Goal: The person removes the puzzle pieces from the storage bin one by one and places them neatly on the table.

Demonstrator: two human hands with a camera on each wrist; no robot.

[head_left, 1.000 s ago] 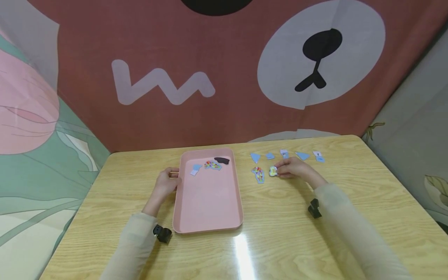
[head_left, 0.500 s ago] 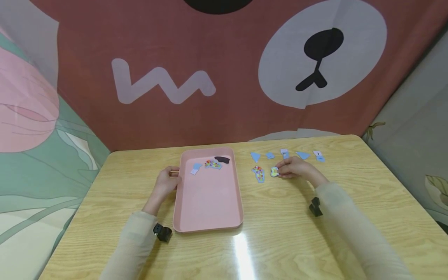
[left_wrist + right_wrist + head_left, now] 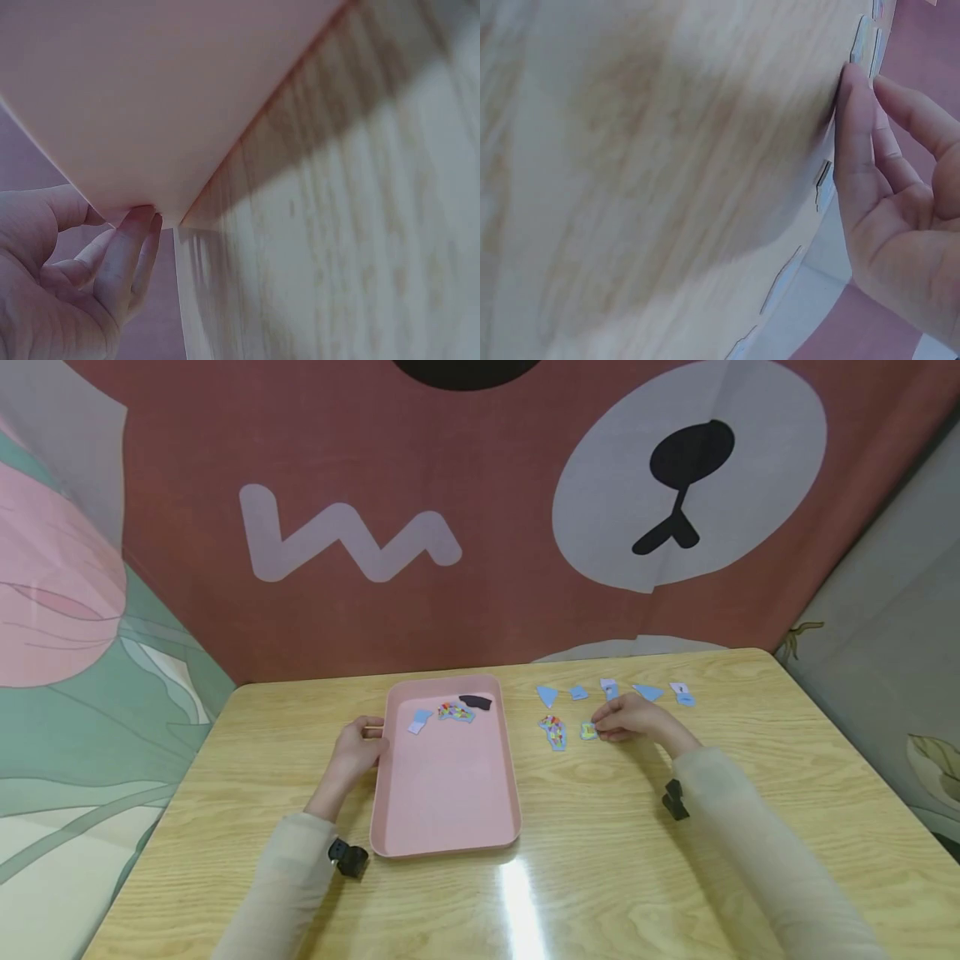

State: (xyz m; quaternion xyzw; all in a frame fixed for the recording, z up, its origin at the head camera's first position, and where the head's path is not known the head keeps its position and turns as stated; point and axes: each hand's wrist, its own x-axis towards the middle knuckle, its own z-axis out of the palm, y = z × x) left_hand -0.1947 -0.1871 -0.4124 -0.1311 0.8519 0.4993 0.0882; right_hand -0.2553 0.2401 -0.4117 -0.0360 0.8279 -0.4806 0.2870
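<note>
My left hand (image 3: 356, 750) grips the left rim of the pink tray (image 3: 448, 802); in the left wrist view, the thumb and fingers (image 3: 124, 259) meet at the tray's edge. Inside the tray, near its far end, lie a black piece (image 3: 476, 702), a multicoloured piece (image 3: 456, 713) and a blue-and-white piece (image 3: 420, 721). To the tray's right, my right hand (image 3: 633, 718) pinches the right edge of a small yellow-green puzzle piece (image 3: 587, 730) at the tabletop. Its fingertips (image 3: 853, 79) partly hide that piece (image 3: 861, 37) in the right wrist view.
Several flat blue pieces stand in a row at the back right, among them a triangle (image 3: 547, 696) and a blue-and-lilac piece (image 3: 682, 694). Another multicoloured piece (image 3: 553, 732) lies between the tray and my right hand. A printed cloth (image 3: 495, 610) hangs behind the table (image 3: 637, 860).
The yellow-green piece has shifted slightly right, and its pale glare has gone, so its blue border shows. My left hand and the tray have stayed put.
</note>
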